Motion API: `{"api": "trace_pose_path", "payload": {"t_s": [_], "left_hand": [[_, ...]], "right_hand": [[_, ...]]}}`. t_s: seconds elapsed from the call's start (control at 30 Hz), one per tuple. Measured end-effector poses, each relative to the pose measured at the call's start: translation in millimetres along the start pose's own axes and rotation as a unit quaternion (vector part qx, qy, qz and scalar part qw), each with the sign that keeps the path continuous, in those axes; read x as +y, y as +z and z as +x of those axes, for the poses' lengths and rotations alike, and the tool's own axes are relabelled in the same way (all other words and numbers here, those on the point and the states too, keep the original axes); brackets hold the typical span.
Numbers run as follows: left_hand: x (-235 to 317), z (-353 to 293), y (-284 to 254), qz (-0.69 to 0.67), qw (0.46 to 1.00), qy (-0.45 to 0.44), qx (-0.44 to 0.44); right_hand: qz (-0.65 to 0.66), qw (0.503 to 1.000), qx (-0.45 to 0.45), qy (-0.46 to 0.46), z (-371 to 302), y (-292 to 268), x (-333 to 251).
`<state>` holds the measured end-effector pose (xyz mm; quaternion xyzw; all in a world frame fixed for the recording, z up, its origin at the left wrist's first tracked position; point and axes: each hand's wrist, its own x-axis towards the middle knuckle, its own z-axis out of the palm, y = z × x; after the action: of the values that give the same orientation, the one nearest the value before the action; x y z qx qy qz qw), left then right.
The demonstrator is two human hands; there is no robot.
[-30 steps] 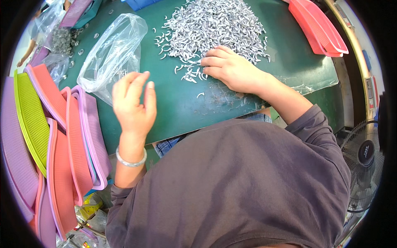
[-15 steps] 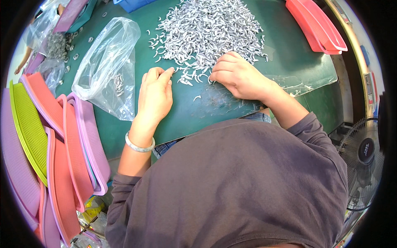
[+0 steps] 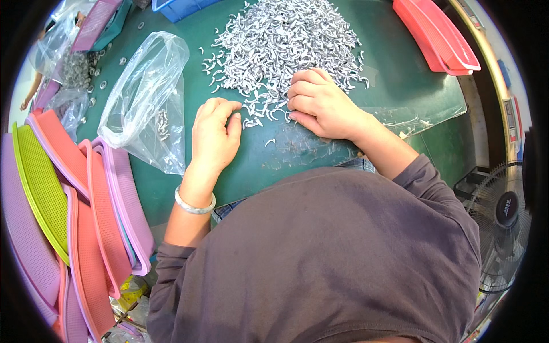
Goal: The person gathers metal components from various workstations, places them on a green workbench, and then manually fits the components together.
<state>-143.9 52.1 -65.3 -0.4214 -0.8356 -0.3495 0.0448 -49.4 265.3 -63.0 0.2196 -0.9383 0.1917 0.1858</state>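
A heap of small curved silvery-grey pieces [image 3: 286, 46] covers the far middle of the green table [image 3: 229, 177]. At its near left edge is my left hand [image 3: 216, 134], wearing a pale bangle [image 3: 194, 204]. The fingers are bent, with the thumb apart from the index finger and nothing visible between them. My right hand [image 3: 326, 106] rests at the heap's near right edge, its bent fingers a little apart and their tips against the pieces. Several scattered pieces lie between the hands, and one loose curved piece [image 3: 270, 142] sits nearer me.
Left of my left hand lies a clear plastic bag [image 3: 146, 97] with some pieces inside. Stacked pink, purple and green baskets [image 3: 40, 194] fill the left side. A red basket [image 3: 434, 37] stands far right, a blue crate [image 3: 182, 7] at the back, and a fan [image 3: 503, 223] at right.
My left thumb has come away from the index finger, and that hand sits slightly lower. The fingers of my right hand have spread a little at the heap's edge.
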Motion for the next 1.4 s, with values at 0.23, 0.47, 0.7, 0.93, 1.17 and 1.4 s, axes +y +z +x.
{"api": "trace_pose_path", "payload": {"t_s": [0.23, 0.47, 0.7, 0.93, 1.17, 1.4], "left_hand": [[1, 12, 11, -0.016, 0.999, -0.007, -0.03], [-4, 9, 12, -0.053, 0.998, -0.02, -0.009], [-19, 2, -4, -0.491, 0.822, -0.288, 0.001], [-21, -5, -11, -0.615, 0.705, -0.351, -0.013], [-29, -8, -10, -0.642, 0.68, -0.354, -0.015], [-28, -8, -11, -0.644, 0.682, -0.347, -0.015]], "right_hand": [[0.014, 1.0, 0.02, 0.004, -2, 2, 1], [0.033, 0.999, 0.033, 0.002, -1, -1, 0], [-0.003, 0.998, 0.053, 0.027, 29, -3, -4], [-0.088, 0.995, -0.016, 0.039, 68, 29, 7], [-0.114, 0.991, -0.067, 0.034, 75, 34, 5], [-0.139, 0.986, -0.089, 0.025, 77, 27, 5]]}}
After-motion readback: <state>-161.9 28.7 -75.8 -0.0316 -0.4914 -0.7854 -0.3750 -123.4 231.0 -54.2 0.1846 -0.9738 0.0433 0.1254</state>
